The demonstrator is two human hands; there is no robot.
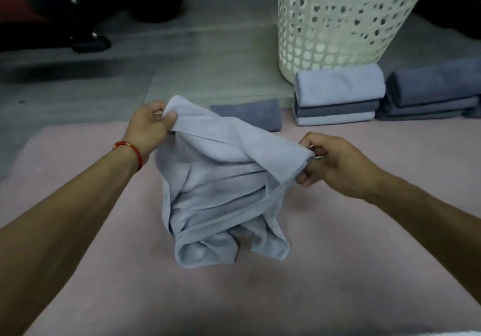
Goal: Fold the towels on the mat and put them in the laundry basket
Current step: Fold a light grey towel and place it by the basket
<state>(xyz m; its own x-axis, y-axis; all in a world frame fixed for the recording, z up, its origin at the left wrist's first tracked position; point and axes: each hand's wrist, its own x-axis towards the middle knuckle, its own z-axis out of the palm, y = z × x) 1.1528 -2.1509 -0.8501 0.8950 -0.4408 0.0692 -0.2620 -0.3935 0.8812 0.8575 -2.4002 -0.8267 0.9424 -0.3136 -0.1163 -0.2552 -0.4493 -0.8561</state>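
Observation:
A crumpled light grey-blue towel (218, 192) hangs between my hands above the pink mat (364, 231), its lower end bunched near the mat. My left hand (149, 124) pinches the towel's upper left corner. My right hand (335, 162) grips the upper right edge. A folded darker grey towel (250, 113) lies on the mat just behind. Further right sit a stack of three folded towels (338, 93) and another folded dark stack (429, 93). The cream perforated laundry basket (346, 18) stands behind them on the floor.
Grey floor (182, 62) stretches beyond the mat's far edge. Dark furniture legs and black objects (88, 41) stand at the back left. A red bracelet (130, 150) circles my left wrist.

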